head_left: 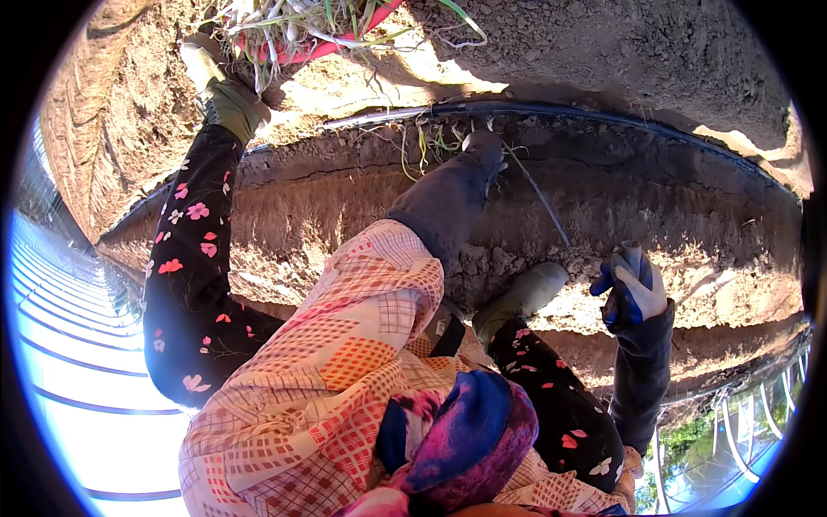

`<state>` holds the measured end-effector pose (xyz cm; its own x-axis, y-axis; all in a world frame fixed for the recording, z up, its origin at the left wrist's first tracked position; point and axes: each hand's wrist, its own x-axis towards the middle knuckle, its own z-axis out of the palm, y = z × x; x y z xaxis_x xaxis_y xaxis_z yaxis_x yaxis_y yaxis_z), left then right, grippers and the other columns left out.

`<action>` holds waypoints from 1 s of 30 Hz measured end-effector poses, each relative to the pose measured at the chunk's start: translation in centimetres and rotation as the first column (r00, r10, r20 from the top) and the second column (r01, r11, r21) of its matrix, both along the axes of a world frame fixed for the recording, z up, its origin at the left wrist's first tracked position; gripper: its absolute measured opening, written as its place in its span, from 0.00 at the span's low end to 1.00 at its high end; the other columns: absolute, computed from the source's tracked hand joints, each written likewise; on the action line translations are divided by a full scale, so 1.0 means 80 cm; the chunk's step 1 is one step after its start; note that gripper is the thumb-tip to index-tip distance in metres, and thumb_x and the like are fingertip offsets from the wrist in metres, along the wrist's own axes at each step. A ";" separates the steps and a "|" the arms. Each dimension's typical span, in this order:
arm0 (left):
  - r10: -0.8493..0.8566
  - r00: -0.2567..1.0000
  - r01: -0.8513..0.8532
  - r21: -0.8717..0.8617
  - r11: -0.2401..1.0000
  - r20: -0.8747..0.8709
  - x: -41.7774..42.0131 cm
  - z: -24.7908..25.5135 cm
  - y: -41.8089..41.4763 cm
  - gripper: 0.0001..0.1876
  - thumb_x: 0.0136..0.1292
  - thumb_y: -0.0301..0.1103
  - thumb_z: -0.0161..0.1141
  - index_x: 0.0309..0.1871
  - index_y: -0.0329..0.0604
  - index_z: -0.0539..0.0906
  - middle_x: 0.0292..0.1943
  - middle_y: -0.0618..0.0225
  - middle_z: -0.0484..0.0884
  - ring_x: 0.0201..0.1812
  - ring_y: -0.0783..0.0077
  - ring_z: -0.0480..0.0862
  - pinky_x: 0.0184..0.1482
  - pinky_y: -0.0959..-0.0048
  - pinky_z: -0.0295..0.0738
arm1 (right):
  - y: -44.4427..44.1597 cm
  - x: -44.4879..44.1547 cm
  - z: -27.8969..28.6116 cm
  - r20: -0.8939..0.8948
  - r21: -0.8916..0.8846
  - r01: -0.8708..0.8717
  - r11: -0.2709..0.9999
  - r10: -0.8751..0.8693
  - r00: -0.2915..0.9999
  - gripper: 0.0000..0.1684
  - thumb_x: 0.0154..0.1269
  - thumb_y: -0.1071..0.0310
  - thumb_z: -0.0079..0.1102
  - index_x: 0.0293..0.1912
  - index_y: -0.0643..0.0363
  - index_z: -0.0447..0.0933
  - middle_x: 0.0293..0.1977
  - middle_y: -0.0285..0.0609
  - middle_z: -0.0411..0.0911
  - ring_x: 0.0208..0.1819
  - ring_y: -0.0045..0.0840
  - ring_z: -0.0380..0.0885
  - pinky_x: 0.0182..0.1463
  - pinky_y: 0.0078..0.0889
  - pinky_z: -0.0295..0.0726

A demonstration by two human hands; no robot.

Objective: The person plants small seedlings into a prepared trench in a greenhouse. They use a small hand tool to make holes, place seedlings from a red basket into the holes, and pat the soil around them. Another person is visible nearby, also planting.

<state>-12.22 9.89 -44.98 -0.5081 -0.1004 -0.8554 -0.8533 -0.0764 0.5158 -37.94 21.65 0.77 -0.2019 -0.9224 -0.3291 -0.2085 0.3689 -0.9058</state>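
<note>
My left hand (486, 150) reaches down to the dark soil beside a black drip line, its fingers mostly hidden by the grey sleeve (442, 200). Thin green and yellowish shoots (429, 145) lie right next to it. From near the hand a thin grey rod (537, 194) slants across the soil. Off to the right, my right hand (633, 284) is raised in a blue and pale work glove with its fingers curled. A dark rounded end shows at the top of that hand; whether it is a held thing or part of the glove is unclear.
Pulled onion-like plants (291, 26) with roots lie heaped over a red rim (323, 48) at top left. The black drip line (581, 113) runs along the raised soil bed (400, 187). My boots (229, 106) straddle the bed. Greenhouse hoops (77, 349) arch at the left.
</note>
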 end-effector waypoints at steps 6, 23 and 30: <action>0.356 0.907 -0.386 0.103 0.917 0.226 -0.024 0.047 -0.012 0.10 0.70 0.37 0.42 0.46 0.51 0.75 0.39 0.68 0.77 0.36 0.71 0.76 0.31 0.69 0.80 | -0.003 -0.010 -0.017 -0.151 0.022 -0.030 0.999 0.033 0.988 0.28 0.44 0.85 0.42 0.50 0.66 0.68 0.38 0.51 0.76 0.28 0.28 0.81 0.35 0.25 0.78; -0.661 0.674 0.728 -0.448 0.518 0.330 -0.073 0.145 -0.054 0.06 0.62 0.35 0.52 0.36 0.46 0.78 0.20 0.71 0.76 0.21 0.71 0.78 0.22 0.65 0.76 | -0.127 -0.012 -0.030 0.115 0.882 0.365 0.299 -0.886 0.449 0.13 0.64 0.55 0.55 0.35 0.55 0.72 0.20 0.37 0.75 0.10 0.14 0.64 0.13 0.16 0.63; 0.617 0.680 -0.727 0.469 0.501 0.396 -0.020 0.119 -0.075 0.05 0.62 0.28 0.50 0.29 0.47 0.71 0.18 0.69 0.70 0.13 0.73 0.67 0.12 0.70 0.58 | -0.027 0.007 -0.019 0.118 0.520 0.502 0.691 -0.640 0.760 0.13 0.66 0.56 0.51 0.39 0.56 0.72 0.22 0.37 0.75 0.12 0.14 0.67 0.14 0.14 0.65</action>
